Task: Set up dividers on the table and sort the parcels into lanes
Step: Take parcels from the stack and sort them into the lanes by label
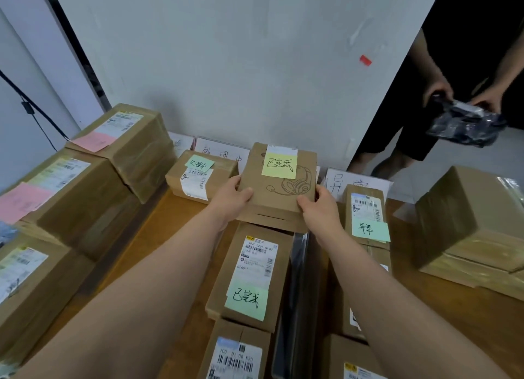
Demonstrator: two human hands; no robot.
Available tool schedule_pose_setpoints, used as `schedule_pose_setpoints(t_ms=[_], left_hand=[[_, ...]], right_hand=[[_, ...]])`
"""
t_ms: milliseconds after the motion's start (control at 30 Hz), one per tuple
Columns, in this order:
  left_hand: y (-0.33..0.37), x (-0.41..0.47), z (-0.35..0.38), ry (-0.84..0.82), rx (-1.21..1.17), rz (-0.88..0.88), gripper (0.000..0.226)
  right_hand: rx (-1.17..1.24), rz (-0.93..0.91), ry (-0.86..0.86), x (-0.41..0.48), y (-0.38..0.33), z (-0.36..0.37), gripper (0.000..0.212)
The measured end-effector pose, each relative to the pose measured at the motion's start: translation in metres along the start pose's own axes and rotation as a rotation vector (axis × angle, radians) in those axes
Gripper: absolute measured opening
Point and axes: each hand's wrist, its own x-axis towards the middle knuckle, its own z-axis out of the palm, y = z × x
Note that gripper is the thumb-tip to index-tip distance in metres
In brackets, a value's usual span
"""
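A brown cardboard box with a headset drawing and a yellow sticky note (279,180) is at the far end of the middle lane. My left hand (234,193) grips its left edge and my right hand (319,208) grips its right edge. Nearer in the same lane lies a parcel with a green note (252,273), then another labelled parcel (236,356). A dark upright divider (295,293) runs along that lane's right side. Beyond the divider, a parcel with a green note (367,217) lies in the right lane. A small parcel with a green note (198,177) sits at the far left-middle.
Large taped boxes with pink notes (124,143) (65,191) are stacked at the left, another (25,288) nearer. A big box (476,222) stands at the right. White paper lane signs (357,180) lean on the wall. Another person at the upper right holds a dark bag (465,123).
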Motion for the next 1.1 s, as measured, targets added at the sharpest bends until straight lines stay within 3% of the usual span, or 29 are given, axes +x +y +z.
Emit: schedule_pose_setpoints(t_ms=[433,600,800,1100], left_hand=[[-0.007,0.009,0.014,0.034,0.169,0.026,0.045],[0.0,-0.011,0.007,0.112,0.398,0.167,0.038],[0.016,-0.058,0.001,0.18,0.684,0.366,0.044],[0.038,-0.136,0.027,0.135,0.82,0.622,0.042]], right_hand=[[-0.099,-0.004,-0.015,0.007,0.016,0.001,0.043],[-0.256,-0.166,0.005,-0.011,0.007,-0.011,0.035],[-0.473,-0.375,0.106,-0.053,-0.003,-0.029,0.034],[-0.617,-0.336,0.228,-0.142,-0.005,-0.091,0.041]])
